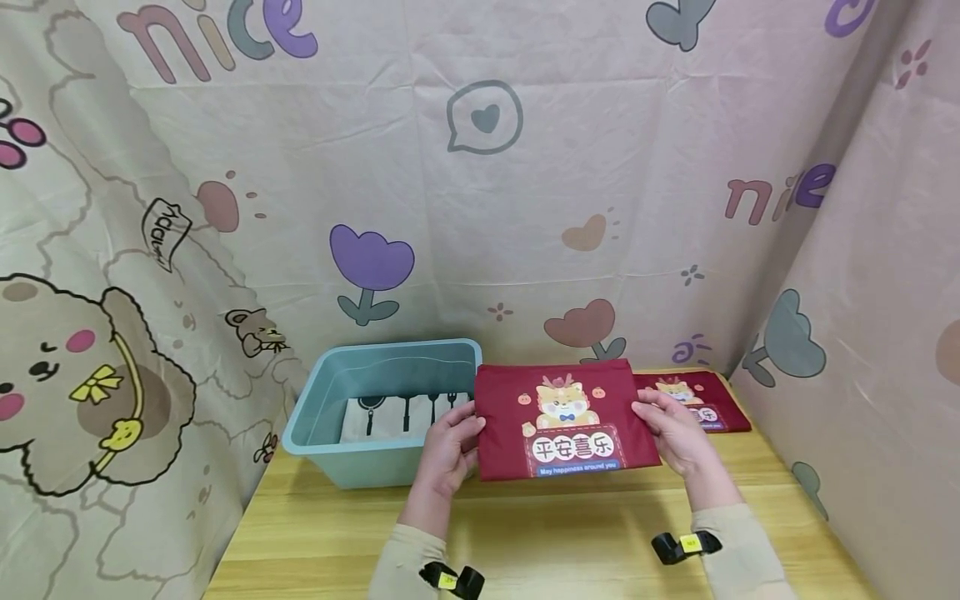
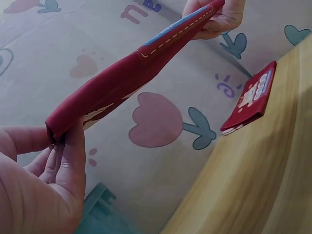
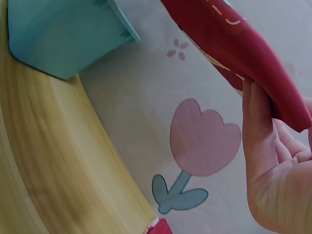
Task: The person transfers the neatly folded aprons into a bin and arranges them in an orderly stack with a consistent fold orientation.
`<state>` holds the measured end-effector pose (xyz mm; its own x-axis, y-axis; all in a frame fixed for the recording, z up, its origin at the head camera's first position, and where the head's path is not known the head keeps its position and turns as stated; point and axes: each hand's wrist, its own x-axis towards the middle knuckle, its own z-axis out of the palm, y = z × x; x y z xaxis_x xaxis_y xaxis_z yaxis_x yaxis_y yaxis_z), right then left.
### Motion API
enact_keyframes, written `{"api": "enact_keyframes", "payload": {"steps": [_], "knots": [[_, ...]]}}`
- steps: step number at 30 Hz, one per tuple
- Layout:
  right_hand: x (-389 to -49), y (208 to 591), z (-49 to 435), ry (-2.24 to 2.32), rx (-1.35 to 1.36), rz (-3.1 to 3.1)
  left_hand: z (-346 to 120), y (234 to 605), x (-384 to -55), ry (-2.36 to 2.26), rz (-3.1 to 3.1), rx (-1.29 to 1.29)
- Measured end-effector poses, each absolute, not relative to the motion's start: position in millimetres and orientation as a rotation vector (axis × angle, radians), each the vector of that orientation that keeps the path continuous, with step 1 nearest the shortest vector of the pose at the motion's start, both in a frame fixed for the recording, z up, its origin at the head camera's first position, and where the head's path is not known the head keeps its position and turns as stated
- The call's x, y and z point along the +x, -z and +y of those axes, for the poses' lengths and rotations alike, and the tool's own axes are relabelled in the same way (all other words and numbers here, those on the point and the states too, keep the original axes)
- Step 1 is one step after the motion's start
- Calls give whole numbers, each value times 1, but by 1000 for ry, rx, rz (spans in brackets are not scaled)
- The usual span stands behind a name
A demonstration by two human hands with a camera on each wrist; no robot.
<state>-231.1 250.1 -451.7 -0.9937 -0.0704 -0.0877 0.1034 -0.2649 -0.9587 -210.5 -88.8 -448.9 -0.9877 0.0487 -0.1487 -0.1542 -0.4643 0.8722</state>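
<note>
Both hands hold up a folded red cloth (image 1: 498,425) printed with a cartoon animal, Chinese characters and a blue strip. At its left side edge my left hand (image 1: 450,446) pinches it between thumb and fingers. The right hand (image 1: 675,429) grips the opposite edge the same way. Seen from the left wrist, the cloth (image 2: 109,83) is a thin, layered bundle raised above the table, with a paler layer showing underneath. A second folded red cloth (image 1: 716,400) with a similar print lies at the back right, partly hidden behind the held one.
A light-blue plastic bin (image 1: 360,462) stands at the back left, close by the left hand. Inside it lies a white cloth (image 1: 390,421) with dark cutlery prints. The wooden table (image 1: 555,542) meets a patterned curtain (image 1: 525,208) behind and at both sides.
</note>
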Motion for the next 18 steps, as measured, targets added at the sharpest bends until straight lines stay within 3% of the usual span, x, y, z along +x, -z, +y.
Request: {"api": "enact_keyframes", "payload": {"steps": [18], "knots": [[-239,457,211,2495,33,1744,-120,453,-216,-2615,1584,-221]]}}
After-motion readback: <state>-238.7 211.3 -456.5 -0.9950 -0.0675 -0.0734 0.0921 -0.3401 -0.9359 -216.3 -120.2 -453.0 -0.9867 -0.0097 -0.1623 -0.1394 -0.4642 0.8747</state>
